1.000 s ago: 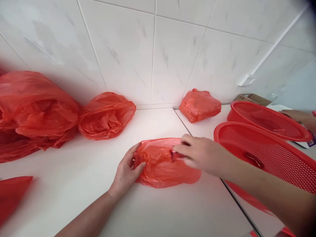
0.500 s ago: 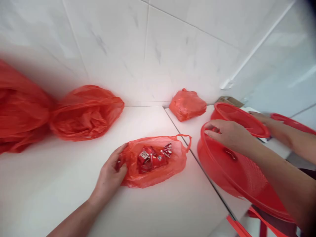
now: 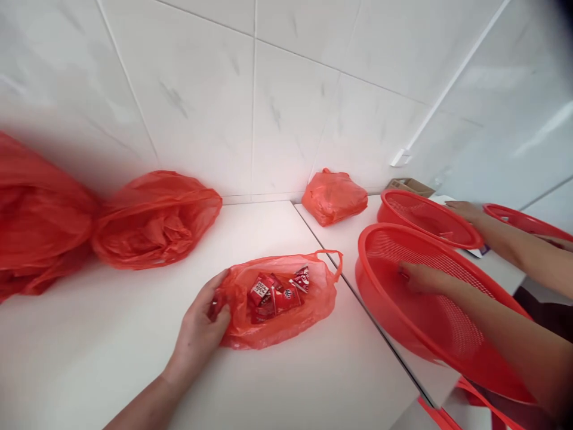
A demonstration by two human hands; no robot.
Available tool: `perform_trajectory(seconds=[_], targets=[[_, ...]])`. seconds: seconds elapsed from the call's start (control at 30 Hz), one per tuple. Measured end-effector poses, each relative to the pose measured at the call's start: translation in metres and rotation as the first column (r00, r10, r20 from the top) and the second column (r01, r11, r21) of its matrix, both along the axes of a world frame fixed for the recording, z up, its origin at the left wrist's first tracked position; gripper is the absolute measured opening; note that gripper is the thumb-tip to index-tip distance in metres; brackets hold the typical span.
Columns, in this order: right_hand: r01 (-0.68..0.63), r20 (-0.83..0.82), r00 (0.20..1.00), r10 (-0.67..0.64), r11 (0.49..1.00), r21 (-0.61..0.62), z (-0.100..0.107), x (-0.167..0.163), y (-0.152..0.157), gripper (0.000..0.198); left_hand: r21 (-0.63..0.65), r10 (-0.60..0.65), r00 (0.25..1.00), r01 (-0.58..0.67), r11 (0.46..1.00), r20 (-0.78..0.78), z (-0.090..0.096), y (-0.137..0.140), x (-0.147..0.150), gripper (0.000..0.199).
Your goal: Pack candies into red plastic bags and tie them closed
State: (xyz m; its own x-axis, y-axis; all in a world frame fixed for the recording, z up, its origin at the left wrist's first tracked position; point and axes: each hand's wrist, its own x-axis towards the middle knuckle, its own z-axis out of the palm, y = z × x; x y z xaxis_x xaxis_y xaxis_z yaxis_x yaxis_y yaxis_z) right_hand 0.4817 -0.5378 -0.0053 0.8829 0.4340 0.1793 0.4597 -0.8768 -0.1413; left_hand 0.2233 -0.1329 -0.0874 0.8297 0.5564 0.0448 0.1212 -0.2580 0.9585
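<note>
A thin red plastic bag [image 3: 313, 310] lies on the white table with its mouth spread, several small red printed packets [image 3: 286, 297] inside. My left hand [image 3: 203, 316] grips the bag's left edge between thumb and fingers. To the right stands a large red mesh basket [image 3: 371, 286]. Down inside it, my right hand [image 3: 418, 278] has its fingers closed at the basket floor. A bit of a small dark-red packet [image 3: 404, 275] shows at the fingertips; most of it is hidden.
Other red bags [image 3: 156, 239] stand at left by the tiled wall, and a closed red bag [image 3: 335, 197] sits at the back. Beyond my basket is a second red basket [image 3: 430, 218], with another person's arm [image 3: 505, 239] reaching in. A cardboard box [image 3: 410, 186] is behind.
My right hand has gone from the basket's rim down to the packet on its floor. My left hand has stayed on the bag's edge. The view has tilted slightly upward.
</note>
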Motion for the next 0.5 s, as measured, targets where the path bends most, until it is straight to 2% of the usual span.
perform_trajectory(seconds=[0.07, 0.13, 0.23, 0.27, 0.33, 0.4, 0.5], targets=[[-0.013, -0.051, 0.999, 0.011, 0.999, -0.045, 0.017, 0.000, 0.014, 0.011, -0.016, -0.003, 1.000, 0.004, 1.000, 0.025, 0.000, -0.001, 0.000, 0.060], [0.000, -0.016, 1.000, -0.002, 0.997, -0.077, 0.040, -0.009, 0.038, 0.017, -0.031, -0.010, 0.999, 0.011, 0.999, 0.041, 0.001, -0.001, 0.000, 0.060], [-0.028, 0.111, 0.993, 0.036, 0.997, -0.073, 0.069, -0.046, 0.091, 0.031, -0.022, -0.011, 0.999, 0.012, 1.000, 0.034, 0.004, -0.003, 0.000, 0.059], [-0.101, 0.102, 0.989, 0.108, 0.993, -0.068, 0.074, -0.062, 0.110, 0.036, -0.009, -0.011, 0.999, 0.012, 1.000, 0.033, 0.005, -0.003, 0.000, 0.059], [-0.247, 0.012, 0.969, 0.248, 0.967, -0.057, 0.077, -0.093, 0.147, 0.032, 0.013, -0.015, 0.999, 0.014, 1.000, 0.046, 0.007, -0.004, -0.001, 0.058], [-0.411, -0.059, 0.911, 0.407, 0.909, -0.075, 0.072, -0.116, 0.176, 0.023, 0.023, -0.021, 0.997, 0.019, 1.000, 0.070, 0.007, -0.004, -0.002, 0.058], [-0.549, -0.092, 0.836, 0.541, 0.820, -0.164, 0.062, -0.122, 0.199, 0.023, 0.047, -0.026, 0.996, 0.022, 0.999, 0.087, 0.005, -0.002, -0.004, 0.058]])
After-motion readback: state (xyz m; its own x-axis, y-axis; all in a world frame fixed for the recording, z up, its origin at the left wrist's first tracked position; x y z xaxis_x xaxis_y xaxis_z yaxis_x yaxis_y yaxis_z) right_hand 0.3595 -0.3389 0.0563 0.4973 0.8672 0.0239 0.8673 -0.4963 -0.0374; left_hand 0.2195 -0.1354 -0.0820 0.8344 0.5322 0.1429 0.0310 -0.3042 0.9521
